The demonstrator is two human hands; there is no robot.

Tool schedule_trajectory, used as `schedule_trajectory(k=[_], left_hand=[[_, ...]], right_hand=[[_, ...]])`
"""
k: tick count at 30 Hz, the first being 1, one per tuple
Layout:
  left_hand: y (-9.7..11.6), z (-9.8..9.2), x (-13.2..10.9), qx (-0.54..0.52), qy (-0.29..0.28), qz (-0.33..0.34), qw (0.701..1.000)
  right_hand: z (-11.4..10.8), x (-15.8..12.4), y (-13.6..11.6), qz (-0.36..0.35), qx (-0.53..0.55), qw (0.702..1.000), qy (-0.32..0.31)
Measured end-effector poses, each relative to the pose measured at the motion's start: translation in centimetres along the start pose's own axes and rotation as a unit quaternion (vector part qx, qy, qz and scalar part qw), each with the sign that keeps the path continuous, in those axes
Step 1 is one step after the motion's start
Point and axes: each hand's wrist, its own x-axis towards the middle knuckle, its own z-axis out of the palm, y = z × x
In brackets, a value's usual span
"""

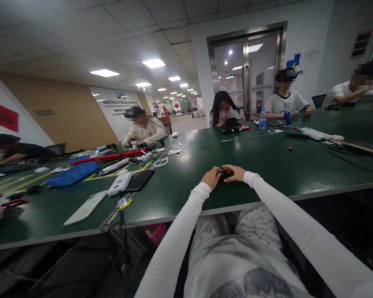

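Note:
Between my two hands is a small black object [226, 174], low over the green tabletop [186, 188]; its kind is too small and dark to make out. My left hand [211, 178] closes its fingertips on the object's left side. From the other side my right hand [236, 172] curls thumb and fingers around it. Parts of the object are hidden behind the fingers. White sleeves cover both my forearms.
Left of my hands lie a black tablet-like slab [140, 181], a white phone [85, 207], a coiled white cable [161, 162] and a blue tray [73, 174]. A small red object [290, 147] and a white long tool [318, 134] lie to the right. Several people sit around the table.

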Motion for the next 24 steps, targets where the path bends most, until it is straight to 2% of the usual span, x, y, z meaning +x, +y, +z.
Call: schedule_trajectory(k=[2, 5, 10, 13, 16, 19, 24], left_hand=[[-1.4, -0.8, -0.2, 0.028, 0.01, -0.03, 0.999], [-4.8, -2.6, -1.3, 0.073, 0.034, -0.104, 0.991], [-11.7, -7.0, -5.0, 0.133, 0.086, -0.249, 0.955], [-14.5, -9.3, -7.1, 0.145, 0.117, -0.303, 0.934], [-15.9, -10.4, -8.3, 0.132, 0.163, -0.329, 0.921], [-16.5, -10.5, -8.5, 0.124, 0.219, -0.335, 0.908], [-17.6, -10.2, -8.6, 0.136, 0.253, -0.337, 0.897]], right_hand=[[0.0, 0.0, 0.0, -0.001, 0.003, 1.0, -0.004], [-0.1, -0.1, -0.1, 0.002, 0.008, 1.0, -0.011], [-0.1, -0.3, -0.2, 0.001, 0.015, 1.0, -0.02], [0.0, -0.4, -0.2, 0.004, 0.018, 1.0, -0.018], [0.1, -0.4, -0.1, 0.006, 0.018, 1.0, -0.016], [0.1, -0.5, 0.0, 0.001, 0.016, 1.0, -0.019], [0.2, -0.5, 0.1, -0.003, 0.013, 1.0, -0.02]])
